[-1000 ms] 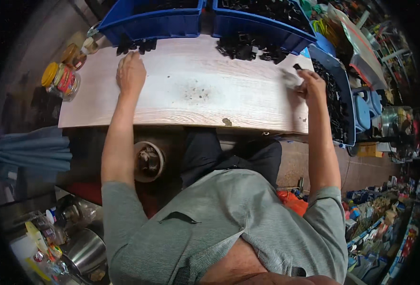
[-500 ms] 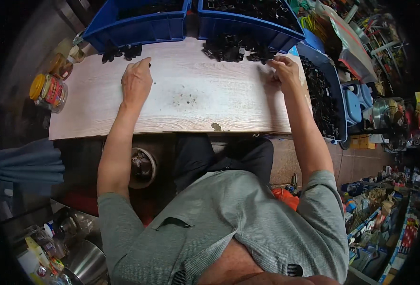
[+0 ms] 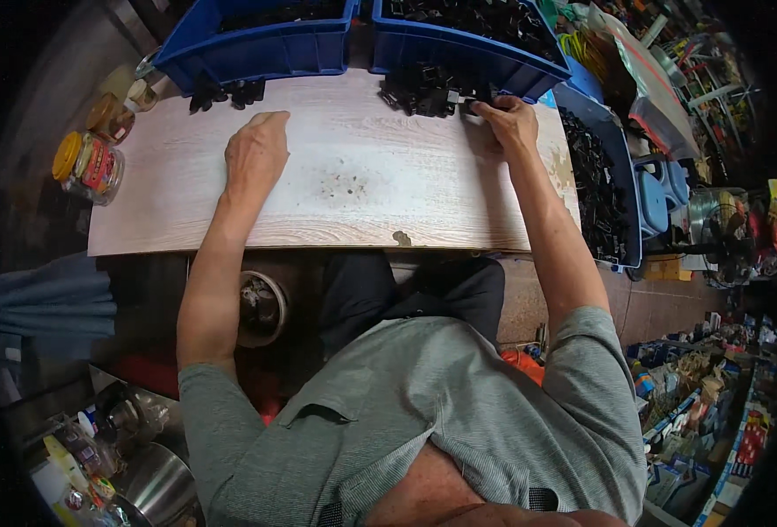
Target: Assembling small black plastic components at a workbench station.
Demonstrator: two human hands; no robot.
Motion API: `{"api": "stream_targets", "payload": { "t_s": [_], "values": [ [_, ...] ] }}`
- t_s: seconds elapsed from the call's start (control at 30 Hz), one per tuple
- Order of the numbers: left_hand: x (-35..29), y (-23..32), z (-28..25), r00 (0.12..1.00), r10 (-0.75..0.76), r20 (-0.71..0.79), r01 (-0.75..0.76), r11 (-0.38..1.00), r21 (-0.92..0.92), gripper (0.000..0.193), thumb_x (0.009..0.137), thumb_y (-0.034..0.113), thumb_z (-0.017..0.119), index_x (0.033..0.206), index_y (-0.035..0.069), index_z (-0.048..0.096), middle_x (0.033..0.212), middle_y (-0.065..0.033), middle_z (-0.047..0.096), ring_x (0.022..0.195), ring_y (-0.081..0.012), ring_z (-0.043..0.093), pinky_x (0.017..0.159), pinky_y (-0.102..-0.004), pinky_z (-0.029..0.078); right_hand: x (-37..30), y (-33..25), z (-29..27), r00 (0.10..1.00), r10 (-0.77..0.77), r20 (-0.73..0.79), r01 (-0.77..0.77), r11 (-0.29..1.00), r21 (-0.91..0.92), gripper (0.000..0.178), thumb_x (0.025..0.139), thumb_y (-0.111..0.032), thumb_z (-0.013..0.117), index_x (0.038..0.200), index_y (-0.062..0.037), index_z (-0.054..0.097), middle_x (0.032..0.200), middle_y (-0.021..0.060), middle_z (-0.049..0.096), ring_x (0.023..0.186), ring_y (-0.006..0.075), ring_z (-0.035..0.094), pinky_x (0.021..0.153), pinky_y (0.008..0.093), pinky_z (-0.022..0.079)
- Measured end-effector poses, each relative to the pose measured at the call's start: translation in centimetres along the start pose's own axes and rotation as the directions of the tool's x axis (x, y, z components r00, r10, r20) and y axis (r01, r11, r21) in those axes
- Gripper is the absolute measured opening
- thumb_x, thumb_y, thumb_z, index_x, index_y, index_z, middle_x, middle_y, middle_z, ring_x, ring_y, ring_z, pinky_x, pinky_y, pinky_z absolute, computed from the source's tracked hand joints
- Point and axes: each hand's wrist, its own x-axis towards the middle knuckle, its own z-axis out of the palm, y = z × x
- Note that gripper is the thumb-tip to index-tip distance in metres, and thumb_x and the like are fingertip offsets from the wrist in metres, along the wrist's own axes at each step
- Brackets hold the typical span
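Observation:
My left hand [image 3: 257, 151] is closed above the left part of the white wood-grain table [image 3: 186, 202]. Its fingertips are turned away, so anything in them is hidden. At the far right, my right hand [image 3: 513, 126] pinches a small black plastic part at the edge of a pile of black plastic parts [image 3: 423, 91]. A smaller group of the same dark parts [image 3: 227, 94] lies beyond my left hand, in front of a blue bin.
Two blue bins [image 3: 256, 60] [image 3: 467, 54] of black parts stand along the far edge. Another blue crate [image 3: 627, 167] of parts is at the right. Lidded jars [image 3: 90, 167] line the left edge. Small crumbs [image 3: 344, 184] dot the tabletop's middle.
My right hand has moved left, closer to the pile. My left hand has turned slightly, and the dark bit at its fingertips no longer shows.

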Motion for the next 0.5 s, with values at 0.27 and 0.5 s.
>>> {"api": "stream_targets", "payload": {
  "t_s": [0.27, 0.5],
  "values": [
    [-0.3, -1.5, -0.4, 0.992, -0.104, -0.077, 0.077, 0.951, -0.298, 0.029, 0.095, 0.007, 0.055, 0.120, 0.004, 0.069, 0.116, -0.0177, 0.070, 0.099, -0.0375, 0.069, 0.085, -0.0413, 0.054, -0.2, 1.0, -0.2, 0.998, 0.055, -0.001, -0.052, 0.943, 0.330, 0.025, 0.080, -0.019, 0.081, 0.098, -0.0058, 0.069, 0.066, 0.0003, 0.054, 0.048, 0.0150, 0.054, 0.046, 0.0327, 0.054],
    [-1.8, -0.4, -1.4, 0.973, 0.225, -0.052, -0.231, 0.962, -0.144, 0.036, 0.087, 0.001, 0.056, 0.118, 0.009, 0.071, 0.117, -0.0188, 0.070, 0.108, -0.0362, 0.065, 0.093, -0.0444, 0.053, -5.4, 1.1, -3.0, 0.974, 0.064, 0.216, -0.159, 0.875, 0.457, 0.024, 0.083, -0.020, 0.079, 0.098, -0.0068, 0.066, 0.055, -0.0019, 0.044, 0.043, 0.0105, 0.040, 0.042, 0.0279, 0.041]
  ]
}}
